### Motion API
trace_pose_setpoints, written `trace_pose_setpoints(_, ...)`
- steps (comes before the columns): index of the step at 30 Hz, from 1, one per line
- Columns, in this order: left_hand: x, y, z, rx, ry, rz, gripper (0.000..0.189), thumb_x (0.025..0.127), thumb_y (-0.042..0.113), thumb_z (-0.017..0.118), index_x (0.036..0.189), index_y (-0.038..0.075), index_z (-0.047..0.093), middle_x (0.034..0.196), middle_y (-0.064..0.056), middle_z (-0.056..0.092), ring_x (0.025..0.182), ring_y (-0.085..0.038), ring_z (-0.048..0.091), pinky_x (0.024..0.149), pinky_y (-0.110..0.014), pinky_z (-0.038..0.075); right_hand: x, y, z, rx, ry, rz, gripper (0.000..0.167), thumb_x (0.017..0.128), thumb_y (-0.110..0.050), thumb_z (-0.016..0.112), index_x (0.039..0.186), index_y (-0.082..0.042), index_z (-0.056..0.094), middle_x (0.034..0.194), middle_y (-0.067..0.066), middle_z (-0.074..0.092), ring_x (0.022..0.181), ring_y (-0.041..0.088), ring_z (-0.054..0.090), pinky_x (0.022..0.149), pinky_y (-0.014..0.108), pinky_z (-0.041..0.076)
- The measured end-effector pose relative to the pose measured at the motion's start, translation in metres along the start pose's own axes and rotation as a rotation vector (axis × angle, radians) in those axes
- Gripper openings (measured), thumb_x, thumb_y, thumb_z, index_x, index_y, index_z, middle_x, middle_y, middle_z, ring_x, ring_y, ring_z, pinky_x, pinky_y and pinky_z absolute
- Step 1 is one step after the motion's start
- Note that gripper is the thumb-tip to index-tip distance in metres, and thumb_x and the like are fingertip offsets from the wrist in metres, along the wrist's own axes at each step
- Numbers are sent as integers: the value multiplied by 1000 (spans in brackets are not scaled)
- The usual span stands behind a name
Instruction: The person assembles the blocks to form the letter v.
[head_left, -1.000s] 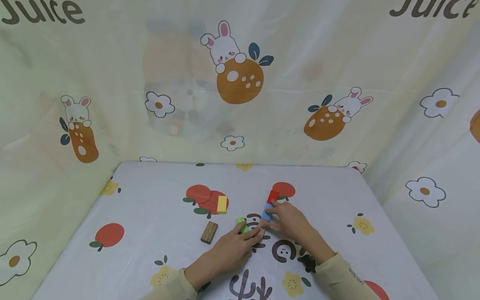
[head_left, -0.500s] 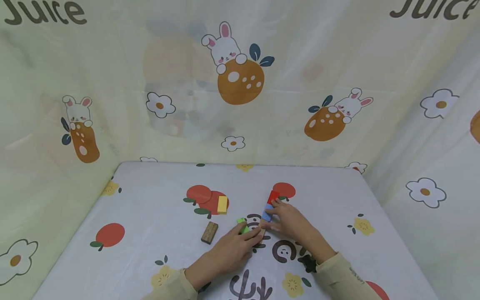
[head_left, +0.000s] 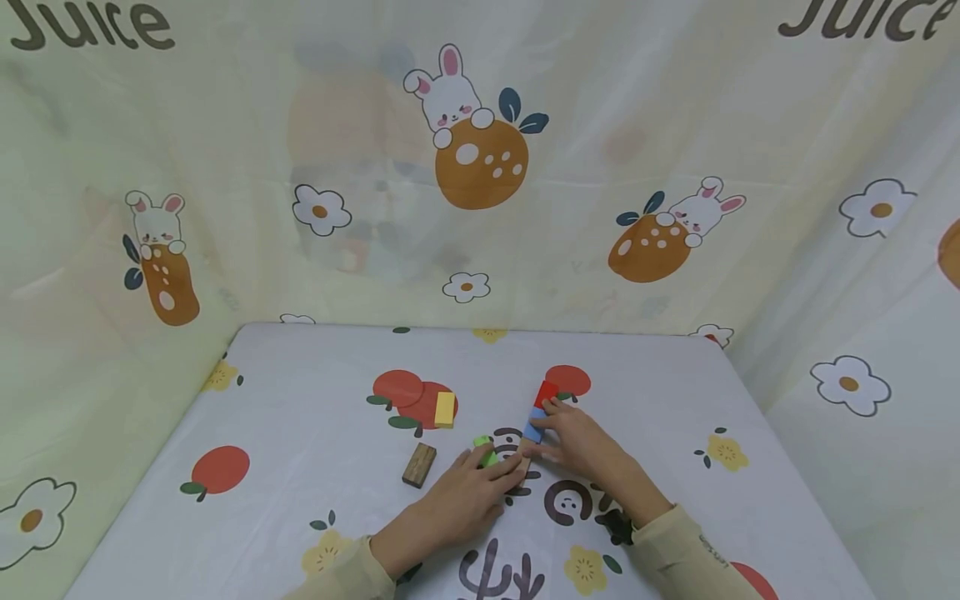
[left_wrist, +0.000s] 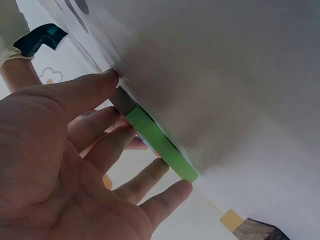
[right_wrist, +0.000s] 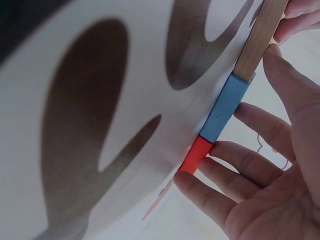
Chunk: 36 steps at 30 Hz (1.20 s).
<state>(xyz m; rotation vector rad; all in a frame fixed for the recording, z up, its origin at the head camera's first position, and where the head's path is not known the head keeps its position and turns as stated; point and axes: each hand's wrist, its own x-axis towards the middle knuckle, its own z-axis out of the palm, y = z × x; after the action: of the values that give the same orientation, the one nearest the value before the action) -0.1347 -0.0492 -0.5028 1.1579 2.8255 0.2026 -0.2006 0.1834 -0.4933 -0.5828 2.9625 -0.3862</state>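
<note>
Laid end to end in a slanted row are a red block [head_left: 547, 392], a blue block [head_left: 533, 427] and a light wooden block [head_left: 523, 468]. My right hand [head_left: 588, 450] lies along the right side of this row, its outstretched fingertips touching the red and blue blocks [right_wrist: 225, 107] while the thumb meets the wooden block [right_wrist: 260, 42]. Left of the row, my left hand [head_left: 459, 502] has its fingers spread against a green block [left_wrist: 162, 147]. In the left wrist view, its thumb tip is by a brownish block end [left_wrist: 121, 101] adjoining the green block.
A yellow block [head_left: 445, 410] lies farther back on the left. Nearer, a dark brown wooden block [head_left: 418, 465] lies left of my left hand. The tablecloth [head_left: 300, 417] has printed fruit and flowers, and a printed curtain [head_left: 555, 300] rises behind the table's far edge.
</note>
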Motion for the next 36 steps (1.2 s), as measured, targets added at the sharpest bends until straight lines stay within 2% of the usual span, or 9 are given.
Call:
trace_pose_setpoints(10, 1, 0, -1, 28, -12, -8, 62, 104, 34, 67, 162, 30, 45, 171, 11, 40, 156, -34, 42, 119, -59, 47, -2, 0, -3, -5, 22, -36, 65, 89, -50, 81, 133, -3, 73, 151, 25, 61, 142, 44, 58, 114, 56, 51)
trace_pose_setpoints(24, 1, 1, -1, 10, -33, -19, 63, 104, 34, 67, 163, 30, 43, 172, 12, 39, 157, -34, 40, 120, -61, 46, -3, -1, -2, -12, 34, -42, 59, 88, -44, 84, 133, -6, 74, 150, 23, 61, 135, 43, 63, 108, 52, 56)
trace_pose_setpoints(36, 0, 3, -5, -5, -34, -26, 65, 103, 33, 68, 163, 31, 43, 171, 12, 39, 157, -33, 40, 120, -62, 46, -2, 2, -2, 7, 25, -77, 59, 90, -43, 82, 133, -5, 74, 150, 22, 63, 141, 45, 57, 114, 58, 51)
